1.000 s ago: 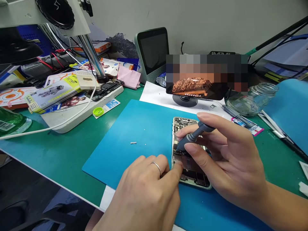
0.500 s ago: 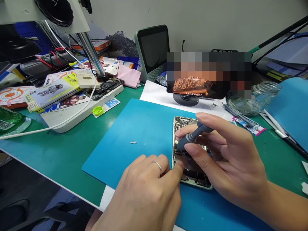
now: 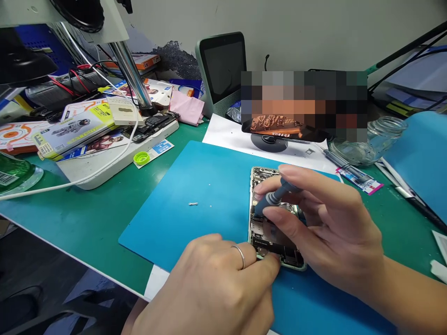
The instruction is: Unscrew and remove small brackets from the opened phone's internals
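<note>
An opened smartphone point(image 3: 259, 229) with its inner boards bare lies on the blue mat point(image 3: 167, 218). My right hand point(image 3: 342, 237) pinches a small grey screwdriver point(image 3: 271, 201) between thumb and fingers, the forefinger resting on its end cap. Its tip points down at the phone's left side, where I cannot see the exact contact. My left hand point(image 3: 223, 284), with a ring on one finger, is curled at the phone's lower edge, the forefinger pressing there; its thumb is hidden. On the mat to the left lie a small metal piece point(image 3: 193, 204) and tiny specks.
Behind the mat a phone on a stand point(image 3: 279, 128) plays a video, beside a smart display point(image 3: 223, 70). A glass jar point(image 3: 370, 139) stands at right. Boxes point(image 3: 77, 132), a white cable point(image 3: 115, 160) and a microscope post point(image 3: 131, 77) occupy the left.
My left hand has slid right and down, from the phone's left side to its lower edge. The screwdriver and right hand have shifted slightly left.
</note>
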{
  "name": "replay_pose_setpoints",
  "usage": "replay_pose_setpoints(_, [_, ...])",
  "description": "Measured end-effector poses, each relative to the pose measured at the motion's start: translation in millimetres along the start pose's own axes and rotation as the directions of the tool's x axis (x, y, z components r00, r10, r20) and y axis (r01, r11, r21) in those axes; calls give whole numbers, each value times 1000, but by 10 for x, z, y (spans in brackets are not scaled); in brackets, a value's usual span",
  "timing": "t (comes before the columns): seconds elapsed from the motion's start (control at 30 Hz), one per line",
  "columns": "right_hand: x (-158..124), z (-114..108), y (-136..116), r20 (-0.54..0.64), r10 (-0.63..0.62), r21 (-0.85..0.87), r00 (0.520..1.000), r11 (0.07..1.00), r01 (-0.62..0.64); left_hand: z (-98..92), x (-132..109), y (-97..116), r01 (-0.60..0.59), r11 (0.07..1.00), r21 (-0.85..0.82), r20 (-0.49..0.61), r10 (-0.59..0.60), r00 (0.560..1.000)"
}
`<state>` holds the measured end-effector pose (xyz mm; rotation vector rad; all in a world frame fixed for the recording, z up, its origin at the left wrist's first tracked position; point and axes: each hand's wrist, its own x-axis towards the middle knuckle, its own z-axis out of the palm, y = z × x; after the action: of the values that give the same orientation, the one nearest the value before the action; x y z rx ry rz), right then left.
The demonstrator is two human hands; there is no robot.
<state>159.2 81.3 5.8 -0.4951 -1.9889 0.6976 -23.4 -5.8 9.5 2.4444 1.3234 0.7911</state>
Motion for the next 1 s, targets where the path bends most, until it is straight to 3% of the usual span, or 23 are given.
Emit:
replay_pose_setpoints(0.13, [4,-1,-7,9,15,-19,1000,1000,-15,-11,-14,22,3,1000,-26,12,-3,1000])
replay_pose_setpoints(0.4, [4,17,-38,2,-28,-59,1000,998,28,33,32,17,-69,997,47,-113,73,991])
replay_pose_setpoints(0.53, [36,11,-69,65,-107,-98,992,989,113,66,37,1,-87,995,45,-125,92,988])
replay_pose_setpoints(0.67, [52,-1,-41,55,-157,-100,986,982,162,87,5,-8,-28,998,56,-163,37,986])
replay_pose_setpoints(0.83, [43,-21,-34,52,-133,-138,990,981,139,111,-52,-46,97,995,35,-193,-88,977])
replay_pose_setpoints(1.0, [54,-1,-49,38,-155,-123,987,980,159,130,-70,-73,110,992,56,-158,-100,982])
